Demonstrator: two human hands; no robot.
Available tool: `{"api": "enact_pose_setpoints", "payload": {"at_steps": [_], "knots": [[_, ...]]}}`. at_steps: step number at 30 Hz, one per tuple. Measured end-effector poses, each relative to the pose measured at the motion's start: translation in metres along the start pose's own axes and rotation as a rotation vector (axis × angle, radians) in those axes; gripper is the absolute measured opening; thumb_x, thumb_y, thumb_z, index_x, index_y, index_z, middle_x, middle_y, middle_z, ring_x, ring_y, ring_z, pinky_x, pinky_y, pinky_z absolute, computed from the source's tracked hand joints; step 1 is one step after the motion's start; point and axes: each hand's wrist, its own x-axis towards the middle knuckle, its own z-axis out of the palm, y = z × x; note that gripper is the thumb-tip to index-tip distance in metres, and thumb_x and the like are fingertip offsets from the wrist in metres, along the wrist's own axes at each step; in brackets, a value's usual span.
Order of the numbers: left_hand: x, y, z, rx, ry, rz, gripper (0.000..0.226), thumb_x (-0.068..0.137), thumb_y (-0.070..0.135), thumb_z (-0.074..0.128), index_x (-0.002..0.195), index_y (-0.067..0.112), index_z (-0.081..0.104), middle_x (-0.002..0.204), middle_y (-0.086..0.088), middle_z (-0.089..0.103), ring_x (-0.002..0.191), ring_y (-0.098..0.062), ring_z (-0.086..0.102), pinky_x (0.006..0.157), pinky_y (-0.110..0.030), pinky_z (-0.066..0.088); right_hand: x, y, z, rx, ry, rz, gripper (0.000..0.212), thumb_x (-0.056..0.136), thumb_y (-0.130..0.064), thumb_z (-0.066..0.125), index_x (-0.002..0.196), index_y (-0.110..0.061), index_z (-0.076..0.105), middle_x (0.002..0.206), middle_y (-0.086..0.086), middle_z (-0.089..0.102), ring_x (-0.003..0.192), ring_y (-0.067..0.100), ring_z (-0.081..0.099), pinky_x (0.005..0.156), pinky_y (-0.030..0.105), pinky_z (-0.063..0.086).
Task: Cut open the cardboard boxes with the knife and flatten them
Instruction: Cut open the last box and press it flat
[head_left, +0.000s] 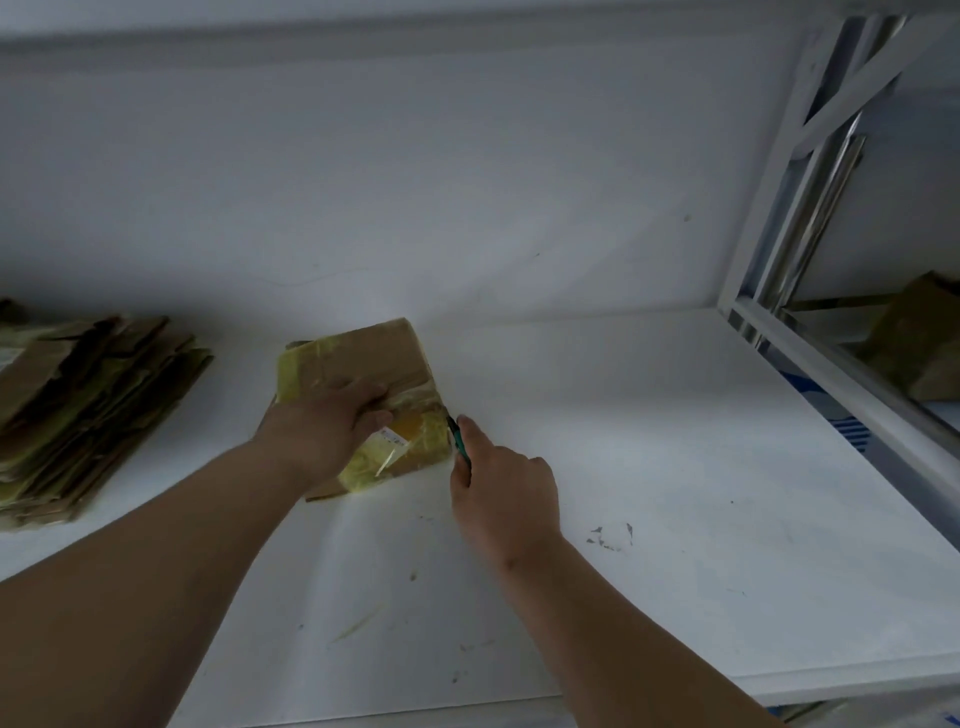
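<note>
While taped, box (363, 364) label (393, 437) unreadable

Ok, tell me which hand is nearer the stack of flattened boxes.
Left. The left hand rests on the box, beside the stack; the right hand is beyond the box.

A cardboard box (363, 395) is sitting on the table (675, 493), a little left of the middle and close to the wall (415, 182) that is running behind it. The left hand (324, 426) is resting on top of the box, on its near left part. The right hand (506, 499) is lying just right of the box, holding a knife (460, 441) whose tip is touching the box's right near edge. Well apart to the left, a stack of flattened boxes (78, 410) is lying on the same table. To the right, a shelf frame (810, 208) is standing against the table's far right edge, and another box (924, 348) is sitting behind it.
</note>
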Motion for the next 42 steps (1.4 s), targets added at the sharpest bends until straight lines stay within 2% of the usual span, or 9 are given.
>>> {"api": "enact_pose_setpoints", "payload": {"at_steps": [4,8,13,18,22,25,30,35,42], "knots": [[-0.001,0.000,0.004,0.053,0.042,0.011,0.047,0.100,0.053,0.028,0.141,0.035,0.040,0.139,0.005,0.050,0.122,-0.023,0.052,0.089,-0.034,0.043,0.007,0.003,-0.002,-0.079,-0.030,0.016,0.047,0.105,-0.032,0.029,0.151,-0.030,0.027,0.063,-0.009,0.043,0.054,0.015,0.041,0.076,0.034,0.032],[0.004,-0.003,0.004,0.081,-0.003,-0.010,0.055,0.098,0.060,0.023,0.149,0.041,0.029,0.154,0.010,0.034,0.136,-0.021,0.041,0.102,-0.037,0.039,0.006,0.003,-0.001,-0.075,-0.030,0.028,0.040,0.104,-0.030,0.031,0.143,-0.031,0.036,0.063,-0.008,0.045,0.052,0.014,0.040,0.079,0.035,0.033],[0.006,-0.003,0.003,0.056,-0.010,0.005,0.054,0.099,0.058,0.025,0.150,0.040,0.029,0.155,0.011,0.032,0.138,-0.020,0.039,0.104,-0.034,0.036,0.008,0.000,-0.001,-0.041,-0.039,0.017,0.026,0.101,-0.025,0.034,0.122,-0.027,0.049,0.071,-0.005,0.054,0.063,0.021,0.051,0.078,0.035,0.033],[0.008,-0.003,0.003,0.038,-0.022,-0.007,0.053,0.099,0.059,0.026,0.149,0.044,0.028,0.156,0.012,0.031,0.140,-0.019,0.036,0.107,-0.035,0.034,0.002,0.004,0.004,-0.019,-0.120,0.050,0.020,0.098,-0.022,0.035,0.108,-0.024,0.052,0.076,-0.005,0.057,0.069,0.022,0.055,0.079,0.035,0.036],[0.009,-0.010,0.001,0.005,-0.024,0.007,0.054,0.098,0.059,0.027,0.150,0.042,0.029,0.157,0.011,0.030,0.142,-0.018,0.032,0.110,-0.037,0.033,0.005,0.005,0.003,-0.054,-0.264,0.086,0.014,0.090,-0.016,0.040,0.081,-0.023,0.047,0.075,-0.006,0.052,0.071,0.019,0.051,0.080,0.035,0.033],[0.009,-0.015,-0.001,-0.018,-0.022,0.014,0.054,0.099,0.057,0.029,0.150,0.040,0.030,0.155,0.011,0.032,0.142,-0.017,0.032,0.111,-0.037,0.033,0.009,0.002,0.000,-0.053,-0.325,0.117,0.015,0.085,-0.015,0.044,0.086,-0.023,0.056,0.078,-0.004,0.057,0.075,0.020,0.055,0.082,0.034,0.034],[0.007,-0.019,-0.002,-0.056,-0.017,0.017,0.053,0.099,0.057,0.032,0.149,0.041,0.030,0.156,0.014,0.029,0.142,-0.015,0.032,0.110,-0.034,0.031,0.006,0.010,-0.005,0.143,-0.307,0.168,0.013,0.082,-0.015,0.045,0.071,-0.020,0.050,0.067,-0.004,0.058,0.065,0.023,0.061,0.067,0.031,0.043],[0.007,-0.022,-0.006,-0.041,-0.041,0.047,0.052,0.100,0.053,0.034,0.150,0.039,0.031,0.157,0.014,0.028,0.142,-0.014,0.030,0.112,-0.034,0.030,0.003,0.025,-0.013,0.729,-0.240,0.349,0.017,0.092,-0.014,0.050,0.094,-0.007,0.066,0.059,0.005,0.060,0.048,0.021,0.058,0.053,0.031,0.050],[0.001,-0.031,-0.010,-0.005,-0.087,0.044,0.053,0.098,0.056,0.034,0.149,0.044,0.028,0.157,0.017,0.024,0.146,-0.011,0.020,0.115,-0.046,0.027,0.003,0.028,-0.022,0.913,-0.232,0.397,0.019,0.102,-0.013,0.047,0.107,0.000,0.061,0.066,0.015,0.062,0.046,0.021,0.055,0.047,0.026,0.047]]}}
